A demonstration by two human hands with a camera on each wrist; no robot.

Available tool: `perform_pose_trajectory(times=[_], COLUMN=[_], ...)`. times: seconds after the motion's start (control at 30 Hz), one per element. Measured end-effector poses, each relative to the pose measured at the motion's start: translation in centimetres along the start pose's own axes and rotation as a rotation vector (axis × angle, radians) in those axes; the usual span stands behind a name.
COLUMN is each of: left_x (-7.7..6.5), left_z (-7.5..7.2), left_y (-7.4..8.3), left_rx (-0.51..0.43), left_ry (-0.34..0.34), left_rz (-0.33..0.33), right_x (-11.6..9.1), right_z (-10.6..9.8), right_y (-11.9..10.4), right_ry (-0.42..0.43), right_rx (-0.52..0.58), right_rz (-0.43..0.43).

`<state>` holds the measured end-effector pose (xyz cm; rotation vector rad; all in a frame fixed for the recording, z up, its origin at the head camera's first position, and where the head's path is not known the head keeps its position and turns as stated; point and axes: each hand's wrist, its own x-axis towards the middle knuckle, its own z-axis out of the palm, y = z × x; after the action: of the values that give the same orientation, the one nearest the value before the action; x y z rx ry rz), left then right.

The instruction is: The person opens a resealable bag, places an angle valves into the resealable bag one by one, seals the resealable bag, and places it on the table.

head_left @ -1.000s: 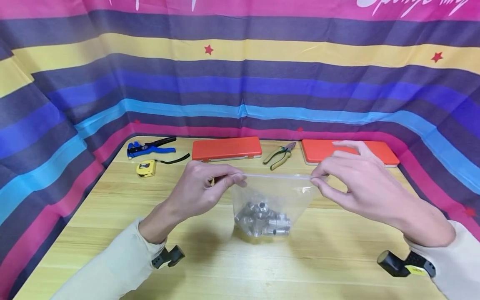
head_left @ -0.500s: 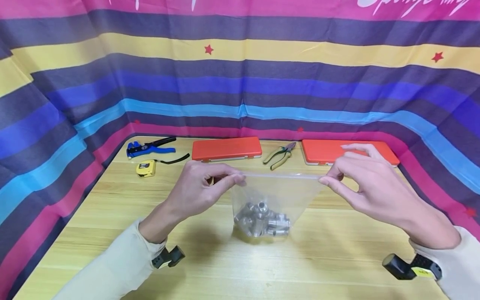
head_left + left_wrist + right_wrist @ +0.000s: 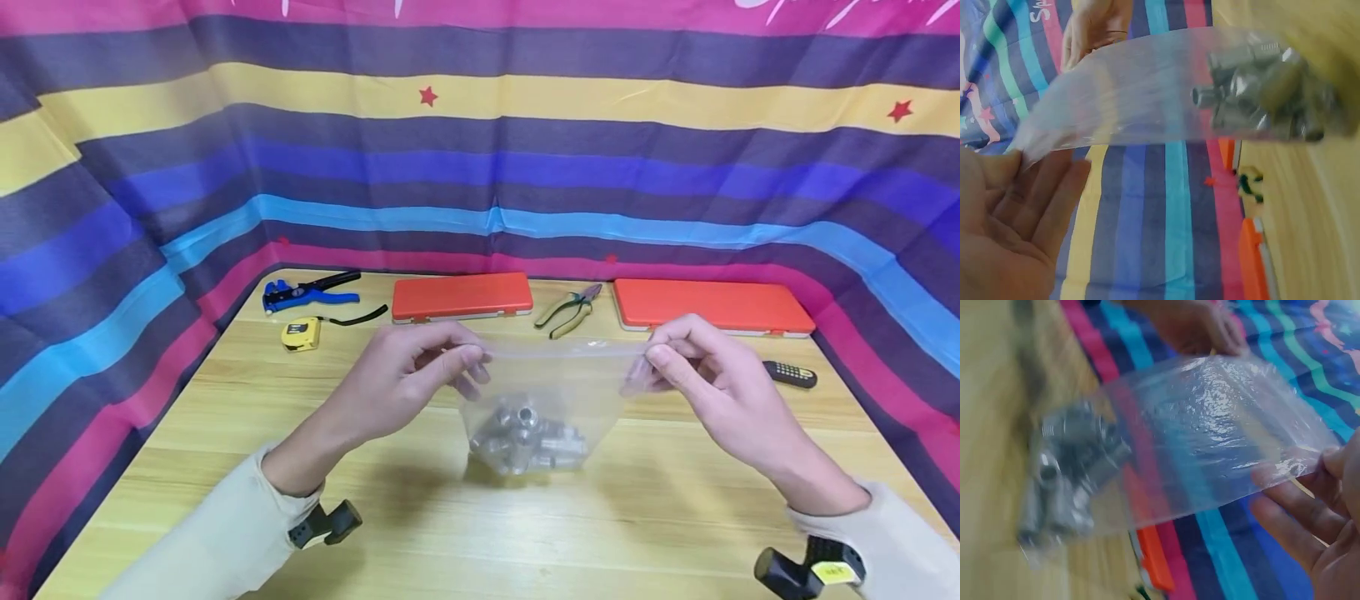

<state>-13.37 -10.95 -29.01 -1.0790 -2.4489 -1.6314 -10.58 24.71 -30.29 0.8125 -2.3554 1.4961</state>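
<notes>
A clear zip bag [image 3: 558,371] hangs between both hands, its top edge stretched across. Several shiny metal cylindrical pieces [image 3: 525,437] lie in its bottom, close to the table; plastic blurs their exact kind. My left hand [image 3: 408,375] pinches the bag's top left corner between thumb and fingers. At the top right corner, my right hand [image 3: 712,387] pinches the plastic, with some fingers behind it. In the left wrist view, the bag [image 3: 1141,94] stretches from the left hand [image 3: 1016,212] to the metal pieces [image 3: 1266,94].
Along the table's back stand blue-black wire strippers [image 3: 311,292], a yellow tape measure [image 3: 301,334], pliers [image 3: 568,311] and two flat orange cases [image 3: 461,296]. A black keypad device [image 3: 791,374] lies behind the right hand. A striped cloth [image 3: 495,167] surrounds the table.
My right hand first slid right along the bag's top edge, then turned and took the corner with its fingers behind the plastic. The keypad device came into sight. The head view shifted slightly.
</notes>
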Motion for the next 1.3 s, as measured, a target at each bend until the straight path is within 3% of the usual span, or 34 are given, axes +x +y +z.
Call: perform_pose_trajectory(times=[0.1,0.23,0.33,0.47,0.57,0.73,0.87,0.97,1.07,1.3], left_x=[0.1,0.4,0.7,2.1,3.2,4.1,4.2,4.1,4.3,5.1], left_z=[-0.2,0.0,0.5,1.0,1.4,2.0,2.4,2.8,2.9,1.3], left_y=[0.2,-0.4,-1.9,-5.0,-7.7,-11.8,-13.7,-14.2,-14.0,-12.1], left_rx=[-0.147,-0.312,-0.392,-0.406,-0.338,-0.141,0.125,0.387,0.54,0.549], left_ry=[-0.012,-0.052,-0.072,-0.038,-0.013,-0.036,-0.069,-0.106,-0.126,-0.075], left_rz=[-0.112,-0.291,-0.44,-0.578,-0.626,-0.676,-0.642,-0.582,-0.556,-0.548], right_x=[0.3,0.5,0.7,1.7,2.8,3.8,4.1,4.1,4.2,4.7], right_z=[0.6,1.3,1.7,2.4,3.2,5.1,6.5,7.0,6.9,4.7], right_y=[0.0,0.7,1.8,4.2,6.8,11.3,13.3,13.9,13.9,12.9], right_ry=[-0.022,-0.052,-0.085,-0.079,-0.067,-0.099,-0.173,-0.219,-0.226,-0.168], right_rx=[0.228,0.4,0.465,0.394,0.267,-0.037,-0.323,-0.499,-0.57,-0.494], right_rz=[0.122,0.32,0.479,0.621,0.634,0.567,0.483,0.418,0.379,0.465])
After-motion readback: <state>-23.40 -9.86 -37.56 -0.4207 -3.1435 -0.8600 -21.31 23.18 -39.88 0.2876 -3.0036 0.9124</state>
